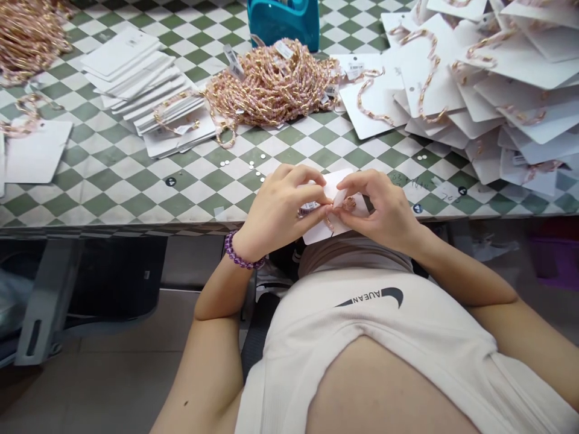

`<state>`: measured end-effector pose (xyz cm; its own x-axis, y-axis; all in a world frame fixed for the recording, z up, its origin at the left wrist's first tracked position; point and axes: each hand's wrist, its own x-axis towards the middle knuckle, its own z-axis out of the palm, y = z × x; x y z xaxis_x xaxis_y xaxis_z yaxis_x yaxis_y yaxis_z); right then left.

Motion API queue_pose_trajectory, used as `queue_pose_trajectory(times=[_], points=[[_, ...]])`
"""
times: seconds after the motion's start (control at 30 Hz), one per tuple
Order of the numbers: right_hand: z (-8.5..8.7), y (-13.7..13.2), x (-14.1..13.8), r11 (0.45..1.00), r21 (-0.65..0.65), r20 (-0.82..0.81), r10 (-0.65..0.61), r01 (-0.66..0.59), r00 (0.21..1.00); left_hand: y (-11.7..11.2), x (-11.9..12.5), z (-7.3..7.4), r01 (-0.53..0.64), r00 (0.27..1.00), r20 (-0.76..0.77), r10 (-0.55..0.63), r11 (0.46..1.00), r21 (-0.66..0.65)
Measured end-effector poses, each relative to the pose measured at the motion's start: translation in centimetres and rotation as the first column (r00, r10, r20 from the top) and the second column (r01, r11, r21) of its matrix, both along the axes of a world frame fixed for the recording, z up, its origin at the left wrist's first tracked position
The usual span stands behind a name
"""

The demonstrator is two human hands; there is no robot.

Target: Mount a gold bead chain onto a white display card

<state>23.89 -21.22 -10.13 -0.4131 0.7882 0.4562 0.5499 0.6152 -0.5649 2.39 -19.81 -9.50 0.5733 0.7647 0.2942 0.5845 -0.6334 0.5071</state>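
Note:
My left hand, with a purple bead bracelet at its wrist, is closed in a pinch over a white card at the table's front edge. My right hand pinches from the other side, a white folded bit of the card between thumb and forefinger. Both hands' fingertips nearly meet over the card's middle. Under the right fingers shows a bunched pink and gold beaded strand. A barcode label peeks out below the left fingers. Exactly what the left fingertips grip is partly hidden.
Beyond my hands lies a heap of pink beaded strands, with a teal tape dispenser behind it. Stacked white cards are at left, strung cards pile up at right. Several small white dots lie on the checkered tablecloth.

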Motion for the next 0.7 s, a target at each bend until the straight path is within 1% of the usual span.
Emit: queue_pose_trajectory(times=[0.13, 0.23, 0.3, 0.4, 0.5, 0.63, 0.7], points=[[0.3, 0.3, 0.1, 0.994, -0.103, -0.027, 0.021, -0.024, 0.999, -0.1, -0.1, 0.2, -0.010, 1.000, -0.011, 0.010, 1.000, 0.000], [0.6, 0.7, 0.3, 0.990, -0.126, -0.046, 0.059, -0.064, 0.997, -0.1, 0.0, 0.2, -0.022, 1.000, -0.013, 0.021, 1.000, -0.014], [0.6, 0.8, 0.4, 0.991, -0.119, -0.073, 0.060, -0.068, 0.996, -0.1, 0.1, 0.2, -0.024, 1.000, -0.008, 0.024, 1.000, -0.019], [0.5, 0.6, 0.1, 0.994, -0.106, -0.084, -0.008, -0.001, 0.996, -0.1, 0.2, 0.0, -0.034, 0.999, 0.004, 0.034, 0.999, -0.003], [0.6, 0.3, -0.4, 0.985, -0.159, -0.084, -0.083, 0.069, 0.993, -0.2, 0.4, -0.1, -0.048, 0.999, 0.015, 0.048, 0.999, 0.015], [0.5, 0.3, -0.8, 0.958, -0.279, -0.154, -0.116, 0.069, 0.981, -0.3, 0.6, -0.2, -0.057, 0.998, 0.042, 0.055, 0.997, 0.047], [0.5, 0.4, -0.8, 0.950, -0.306, -0.174, -0.120, 0.062, 0.977, -0.3, 0.7, -0.2, -0.056, 0.997, 0.048, 0.053, 0.997, 0.059]])
